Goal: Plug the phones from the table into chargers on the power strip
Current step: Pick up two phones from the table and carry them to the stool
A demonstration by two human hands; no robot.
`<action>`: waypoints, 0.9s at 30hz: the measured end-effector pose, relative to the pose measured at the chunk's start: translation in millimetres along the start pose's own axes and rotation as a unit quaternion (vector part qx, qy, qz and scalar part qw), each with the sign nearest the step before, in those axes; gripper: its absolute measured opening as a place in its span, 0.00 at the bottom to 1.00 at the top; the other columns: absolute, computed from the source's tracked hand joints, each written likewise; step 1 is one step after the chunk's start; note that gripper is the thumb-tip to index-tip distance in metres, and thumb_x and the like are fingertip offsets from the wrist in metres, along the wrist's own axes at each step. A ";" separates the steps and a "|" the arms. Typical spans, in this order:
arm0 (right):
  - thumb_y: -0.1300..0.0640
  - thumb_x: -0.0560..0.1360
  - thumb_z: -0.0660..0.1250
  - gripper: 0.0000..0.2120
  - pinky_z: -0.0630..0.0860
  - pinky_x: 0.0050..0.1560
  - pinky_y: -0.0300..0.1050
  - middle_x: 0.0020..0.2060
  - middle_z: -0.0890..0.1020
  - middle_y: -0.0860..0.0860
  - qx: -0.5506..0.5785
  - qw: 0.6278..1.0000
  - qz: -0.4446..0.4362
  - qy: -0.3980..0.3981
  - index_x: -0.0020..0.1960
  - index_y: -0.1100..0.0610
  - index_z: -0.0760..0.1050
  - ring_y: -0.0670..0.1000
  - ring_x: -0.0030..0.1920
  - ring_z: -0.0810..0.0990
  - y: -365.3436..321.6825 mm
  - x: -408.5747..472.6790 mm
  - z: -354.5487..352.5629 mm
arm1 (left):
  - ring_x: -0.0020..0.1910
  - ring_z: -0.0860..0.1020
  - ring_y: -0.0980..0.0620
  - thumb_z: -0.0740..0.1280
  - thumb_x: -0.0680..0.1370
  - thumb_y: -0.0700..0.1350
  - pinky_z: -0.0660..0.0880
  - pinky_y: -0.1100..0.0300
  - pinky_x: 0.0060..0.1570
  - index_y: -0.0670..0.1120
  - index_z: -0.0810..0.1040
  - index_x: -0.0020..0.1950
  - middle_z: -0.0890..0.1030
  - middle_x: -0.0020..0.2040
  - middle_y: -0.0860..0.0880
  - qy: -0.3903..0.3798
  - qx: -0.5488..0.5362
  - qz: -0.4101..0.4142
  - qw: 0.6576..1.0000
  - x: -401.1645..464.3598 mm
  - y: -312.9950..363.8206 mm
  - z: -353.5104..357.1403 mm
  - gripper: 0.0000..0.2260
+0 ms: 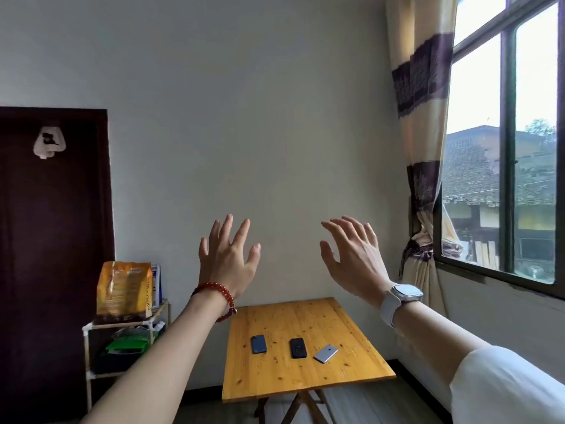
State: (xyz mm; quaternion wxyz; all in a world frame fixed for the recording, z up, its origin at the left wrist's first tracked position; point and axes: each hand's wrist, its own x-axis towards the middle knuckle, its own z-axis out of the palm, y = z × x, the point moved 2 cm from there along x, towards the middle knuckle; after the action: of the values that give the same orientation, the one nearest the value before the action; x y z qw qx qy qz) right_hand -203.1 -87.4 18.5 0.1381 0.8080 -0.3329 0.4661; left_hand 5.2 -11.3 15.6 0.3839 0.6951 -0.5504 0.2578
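Both hands, left point(227, 261) and right point(351, 258), hang spread and empty above the wooden table point(305, 377), three phones point(297, 347) lying untouched at six o'clock below, so next comes picking one up, no power strip visible.

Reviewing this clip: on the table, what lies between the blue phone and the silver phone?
In the head view, a black phone lies between the blue phone and the silver phone, apart from both, on the wooden table.

Daylight is filling a plain white-walled room.
A curtain point(419, 142) is hanging beside the window point(507, 142); a dark door point(52, 240) is standing left.
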 end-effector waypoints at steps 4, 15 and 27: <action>0.55 0.76 0.60 0.12 0.65 0.65 0.51 0.54 0.82 0.52 0.066 0.997 0.022 0.041 0.57 0.55 0.76 0.54 0.62 0.74 -13.8 -2.8 34.4 | 0.68 0.66 0.48 0.58 0.78 0.50 0.66 0.50 0.66 0.46 0.67 0.67 0.70 0.69 0.44 0.036 -0.120 -0.013 0.992 -1.8 -27.6 16.6 0.19; 0.61 0.76 0.60 0.09 0.78 0.49 0.47 0.46 0.82 0.51 0.251 0.942 0.206 -0.082 0.50 0.57 0.78 0.50 0.47 0.80 -26.9 -130.8 210.2 | 0.50 0.76 0.55 0.62 0.76 0.44 0.70 0.64 0.49 0.45 0.79 0.53 0.80 0.52 0.49 -0.059 -0.249 -0.127 0.958 -111.8 -138.0 154.3 0.09; 0.59 0.77 0.58 0.11 0.73 0.49 0.42 0.50 0.82 0.53 0.237 0.847 0.381 -0.284 0.55 0.57 0.76 0.52 0.50 0.80 63.4 -237.0 393.0 | 0.52 0.73 0.56 0.61 0.76 0.46 0.68 0.63 0.50 0.46 0.77 0.55 0.77 0.56 0.49 -0.265 -0.208 -0.242 0.910 -185.6 -220.4 368.5 0.10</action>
State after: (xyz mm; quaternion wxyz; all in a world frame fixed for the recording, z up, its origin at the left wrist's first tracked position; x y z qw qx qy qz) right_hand -67.0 -247.1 -394.6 -0.3465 0.7227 -0.5190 0.2972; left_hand 145.4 -185.4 -395.3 0.4102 0.7545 -0.4876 -0.1574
